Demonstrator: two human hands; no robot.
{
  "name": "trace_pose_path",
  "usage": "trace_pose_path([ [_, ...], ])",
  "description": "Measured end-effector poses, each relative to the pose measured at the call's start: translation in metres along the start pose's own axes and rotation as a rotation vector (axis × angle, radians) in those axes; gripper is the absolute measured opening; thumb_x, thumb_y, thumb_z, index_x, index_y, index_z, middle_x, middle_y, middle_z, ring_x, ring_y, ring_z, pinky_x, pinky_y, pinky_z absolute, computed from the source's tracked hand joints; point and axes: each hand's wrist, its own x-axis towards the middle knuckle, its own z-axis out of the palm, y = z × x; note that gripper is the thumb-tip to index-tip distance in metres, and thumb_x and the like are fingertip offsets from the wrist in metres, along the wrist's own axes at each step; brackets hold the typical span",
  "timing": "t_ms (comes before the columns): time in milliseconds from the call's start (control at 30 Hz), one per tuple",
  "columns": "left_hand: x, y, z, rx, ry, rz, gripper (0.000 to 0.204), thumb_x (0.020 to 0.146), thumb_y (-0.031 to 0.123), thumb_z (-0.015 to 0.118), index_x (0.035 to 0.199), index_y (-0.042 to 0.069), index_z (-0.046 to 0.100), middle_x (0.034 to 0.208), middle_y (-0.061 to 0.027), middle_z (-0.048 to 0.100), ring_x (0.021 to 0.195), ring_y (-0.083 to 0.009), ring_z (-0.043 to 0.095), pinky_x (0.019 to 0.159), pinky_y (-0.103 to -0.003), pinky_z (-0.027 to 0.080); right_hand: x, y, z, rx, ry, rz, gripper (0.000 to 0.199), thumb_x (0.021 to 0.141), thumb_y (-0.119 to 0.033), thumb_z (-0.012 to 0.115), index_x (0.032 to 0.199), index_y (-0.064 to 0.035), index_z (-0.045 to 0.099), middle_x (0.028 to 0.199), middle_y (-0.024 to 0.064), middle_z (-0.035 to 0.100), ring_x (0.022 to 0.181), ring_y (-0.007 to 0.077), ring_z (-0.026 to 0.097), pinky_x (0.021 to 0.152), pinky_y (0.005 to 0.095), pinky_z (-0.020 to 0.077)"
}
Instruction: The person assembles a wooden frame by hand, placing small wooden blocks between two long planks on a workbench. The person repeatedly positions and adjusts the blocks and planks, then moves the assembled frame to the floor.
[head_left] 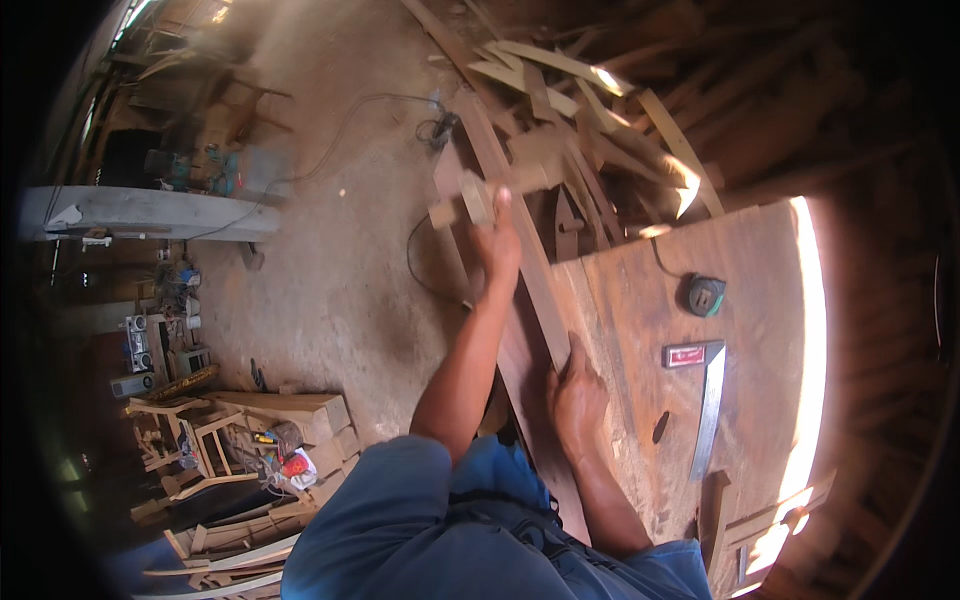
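My left hand (497, 245) reaches forward with its arm stretched out and grips a small pale wooden block (476, 200) above the far part of a long dark plank (520, 265). The plank runs diagonally along the left edge of a wide wooden workbench (640, 330). My right hand (578, 398) presses down on the near part of the plank at the bench edge, fingers curled over it. Both sleeves are blue.
On the bench lie a round tape measure (705, 295) with a cord and a metal try square (703, 392). A pile of wood offcuts (600, 110) lies beyond. A cable (340, 130) crosses the dirt floor. Chair frames (200, 440) stand lower left, a grey bench (150, 212) at left.
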Motion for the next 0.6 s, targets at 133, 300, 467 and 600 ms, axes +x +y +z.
trace_pose_path([
  [133, 0.003, 0.002, 0.0, 0.004, 0.02, 0.005, 0.045, 0.098, 0.03, 0.066, 0.123, -0.007, 0.061, 0.118, -0.0177, 0.068, 0.106, -0.024, 0.064, 0.094, -0.039, 0.047, -0.001, 0.001, 0.001, 0.027, -0.04, 0.021, 0.067, 0.077, -0.009, 0.074, 0.139, -0.0029, 0.048, 0.12, 0.0227, 0.068, 0.097, 0.0372, 0.069, 0.083, 0.0439, 0.0558],
  [300, -0.018, -0.009, -0.001, -0.035, 0.068, 0.027, 0.047, 0.1, 0.022, 0.064, 0.138, -0.003, 0.052, 0.125, -0.0164, 0.066, 0.115, -0.0234, 0.061, 0.103, -0.036, 0.044, 0.002, 0.005, 0.007, 0.022, 0.063, -0.052, 0.064, 0.083, -0.012, 0.073, 0.141, -0.0044, 0.047, 0.093, 0.025, 0.07, 0.081, 0.0417, 0.068, 0.074, 0.0497, 0.0545],
  [467, 0.029, -0.015, 0.003, 0.093, 0.046, 0.006, 0.046, 0.097, 0.032, 0.068, 0.125, -0.003, 0.06, 0.117, -0.017, 0.068, 0.104, -0.0259, 0.064, 0.094, -0.039, 0.048, 0.002, 0.006, 0.006, 0.038, 0.031, -0.048, 0.065, 0.083, -0.013, 0.073, 0.141, -0.0052, 0.046, 0.092, 0.0243, 0.07, 0.081, 0.0416, 0.069, 0.075, 0.0501, 0.0548],
  [600, 0.017, -0.006, 0.0, 0.093, 0.023, -0.025, 0.048, 0.097, 0.033, 0.068, 0.126, -0.004, 0.06, 0.117, -0.0176, 0.069, 0.102, -0.0266, 0.065, 0.092, -0.04, 0.049, 0.0, 0.005, 0.005, 0.025, 0.039, -0.038, 0.066, 0.082, -0.013, 0.073, 0.141, -0.0053, 0.046, 0.094, 0.0245, 0.07, 0.082, 0.0421, 0.069, 0.075, 0.0499, 0.0547],
])
